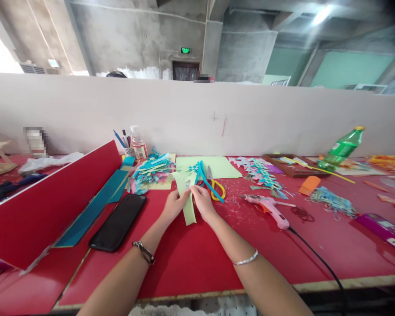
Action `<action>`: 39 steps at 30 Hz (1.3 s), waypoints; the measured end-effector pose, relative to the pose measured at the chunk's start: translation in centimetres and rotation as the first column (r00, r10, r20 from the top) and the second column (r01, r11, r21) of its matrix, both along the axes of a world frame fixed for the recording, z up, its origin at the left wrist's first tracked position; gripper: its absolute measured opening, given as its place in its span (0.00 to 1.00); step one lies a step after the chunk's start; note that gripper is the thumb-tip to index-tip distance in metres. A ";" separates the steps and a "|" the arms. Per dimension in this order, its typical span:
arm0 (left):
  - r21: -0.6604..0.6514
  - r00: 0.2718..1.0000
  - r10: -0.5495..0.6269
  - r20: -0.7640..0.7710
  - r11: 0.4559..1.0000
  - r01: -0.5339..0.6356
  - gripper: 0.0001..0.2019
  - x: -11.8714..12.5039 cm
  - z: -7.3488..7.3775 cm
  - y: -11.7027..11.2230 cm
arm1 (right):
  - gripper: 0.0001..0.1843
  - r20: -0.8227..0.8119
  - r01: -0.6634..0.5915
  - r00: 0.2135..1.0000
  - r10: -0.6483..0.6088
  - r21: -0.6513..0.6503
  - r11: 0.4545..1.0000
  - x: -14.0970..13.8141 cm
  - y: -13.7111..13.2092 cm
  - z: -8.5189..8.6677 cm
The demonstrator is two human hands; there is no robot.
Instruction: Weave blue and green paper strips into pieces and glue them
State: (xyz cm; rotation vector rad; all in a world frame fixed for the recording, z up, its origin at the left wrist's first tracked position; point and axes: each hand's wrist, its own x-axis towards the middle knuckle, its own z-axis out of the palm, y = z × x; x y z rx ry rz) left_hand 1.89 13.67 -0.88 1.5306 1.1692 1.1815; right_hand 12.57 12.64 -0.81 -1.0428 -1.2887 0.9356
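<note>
My left hand [174,204] and my right hand [202,202] are close together over the red table, fingers pinched on a pale green paper strip [189,211] whose lower end hangs toward me. Just beyond my fingertips lies a small woven piece of blue and pale green paper [195,168], with a loose blue strip [213,189] trailing to the right. Scissors with yellow handles [219,190] rest beside my right hand. Under these, farther back, is a light green sheet [227,167]. Exactly where the strip meets the woven piece is hidden by my fingers.
A black phone [117,223] and a red upright board [52,210] are on the left. Cut strips [154,170] lie piled behind. To the right are a pink glue gun [266,208] with a cord, woven paper pieces [258,173] and a tilted green bottle [342,149].
</note>
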 end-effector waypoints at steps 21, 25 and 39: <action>0.078 0.998 0.050 -0.041 0.996 -0.047 0.19 -0.2 -0.2 0.3 | 0.16 -0.037 -0.042 0.998 0.041 -0.024 0.999 -0.1 0.5 -0.6; 0.050 0.998 0.019 -0.057 0.999 -0.017 0.20 0.0 -0.3 0.0 | 0.16 -0.008 -0.008 1.000 0.008 0.004 1.000 0.0 0.2 -0.2; 0.038 0.995 0.093 0.020 0.995 -0.094 0.22 -0.3 0.0 0.1 | 0.16 0.094 -0.021 0.995 0.017 0.041 0.999 -0.2 -0.2 0.2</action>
